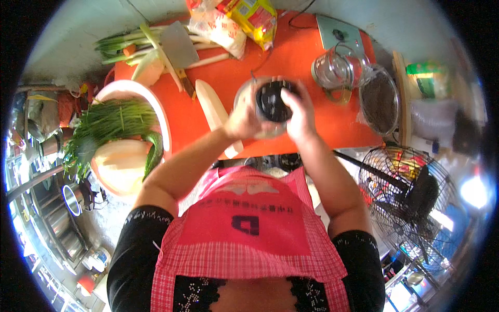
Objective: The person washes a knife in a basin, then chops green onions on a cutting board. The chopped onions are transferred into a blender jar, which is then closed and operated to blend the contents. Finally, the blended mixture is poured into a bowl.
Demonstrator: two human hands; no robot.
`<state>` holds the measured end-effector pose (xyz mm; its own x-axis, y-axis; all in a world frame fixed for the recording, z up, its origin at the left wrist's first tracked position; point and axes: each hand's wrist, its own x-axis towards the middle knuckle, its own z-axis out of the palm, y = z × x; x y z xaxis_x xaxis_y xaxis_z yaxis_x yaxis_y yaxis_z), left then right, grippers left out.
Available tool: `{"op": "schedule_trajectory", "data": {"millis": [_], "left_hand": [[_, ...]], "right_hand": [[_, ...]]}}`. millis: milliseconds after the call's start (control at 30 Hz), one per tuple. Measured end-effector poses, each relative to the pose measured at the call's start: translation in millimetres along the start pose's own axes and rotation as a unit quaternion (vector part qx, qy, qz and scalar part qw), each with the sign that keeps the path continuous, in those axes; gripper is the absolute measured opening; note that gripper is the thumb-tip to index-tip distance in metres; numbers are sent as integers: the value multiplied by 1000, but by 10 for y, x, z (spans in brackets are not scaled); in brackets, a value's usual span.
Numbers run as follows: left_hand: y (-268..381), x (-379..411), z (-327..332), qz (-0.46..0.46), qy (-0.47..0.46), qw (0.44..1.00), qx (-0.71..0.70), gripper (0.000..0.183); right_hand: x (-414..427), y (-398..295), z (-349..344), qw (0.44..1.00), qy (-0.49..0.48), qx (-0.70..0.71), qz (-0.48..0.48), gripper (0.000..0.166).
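Observation:
Both hands are on a black rounded motor unit or lid (274, 102) atop a clear round bowl (269, 134) on the orange table (187, 128). My left hand (245, 117) grips its left side. My right hand (302, 113) wraps its right side, thumb over the top. A long peeled pale vegetable (213, 105) lies beside my left hand, its near end under the forearm. What the bowl holds is hidden. A cleaver (180, 46) rests on long green onions (132, 43) at the back left.
At left, a white-rimmed basin (165, 124) holds leafy greens (117, 117) and a large pale gourd or root (121, 162). Plastic food bags (249, 21) lie at the back. A glass jar (335, 70), a round glass lid (379, 101) and a wire-caged fan (405, 195) stand right.

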<state>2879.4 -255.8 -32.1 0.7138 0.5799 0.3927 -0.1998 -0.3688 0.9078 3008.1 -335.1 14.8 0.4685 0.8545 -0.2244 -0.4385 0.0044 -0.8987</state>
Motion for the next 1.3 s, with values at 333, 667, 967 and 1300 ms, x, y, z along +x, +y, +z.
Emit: {"op": "schedule_trajectory", "data": {"millis": [333,667,967,1300], "left_hand": [[-51,27,-56,-53,1,998,-45,98],[-150,39,-83,-84,1,996,-18,103],[-36,58,-123,-47,-8,999,12,104],[-124,81,-93,-80,7,996,-36,99]], "right_hand": [[94,-21,49,1000,12,7,1,29],[153,-30,84,1000,-7,3,-14,28],[149,-5,37,1000,-11,-14,-4,29],[170,-57,102,1000,0,26,7,26]]}}
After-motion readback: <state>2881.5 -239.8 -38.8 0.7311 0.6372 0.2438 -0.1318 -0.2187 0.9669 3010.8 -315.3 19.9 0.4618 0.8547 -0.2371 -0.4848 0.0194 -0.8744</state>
